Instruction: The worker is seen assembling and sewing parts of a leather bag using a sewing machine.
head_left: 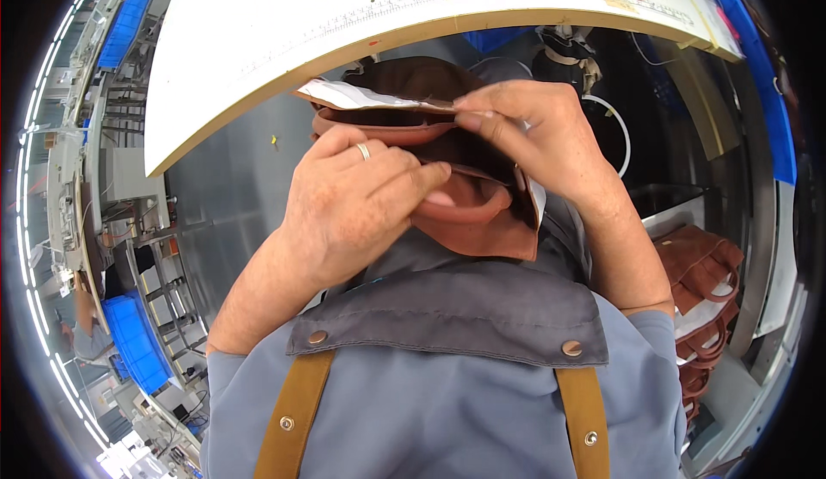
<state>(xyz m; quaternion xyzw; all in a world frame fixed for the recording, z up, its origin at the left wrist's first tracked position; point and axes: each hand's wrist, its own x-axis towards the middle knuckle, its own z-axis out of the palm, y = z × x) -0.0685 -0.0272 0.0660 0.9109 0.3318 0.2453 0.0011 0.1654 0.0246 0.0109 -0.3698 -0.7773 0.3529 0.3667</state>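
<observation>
A reddish-brown bag (482,234) with its mouth spread apart rests on my lap, below the table edge. My left hand (348,191), with a ring on one finger, is closed on the bag's near rim. On the far rim, the thumb and fingertips of my right hand (533,130) pinch the edge where a white strip (357,96) runs along it. Between the two rims the dark inside shows, with an inner fold or pocket (387,130). The bag's lower part is hidden by my hands and apron (447,307).
Ahead curves a white worktable (258,40) with ruler marks and a wooden edge. Several brown bags (697,264) are stacked at my right. Blue bins (133,341) stand at the left, near machines and racks. Beyond the bag, a white hose-like loop (621,135) hangs under the table.
</observation>
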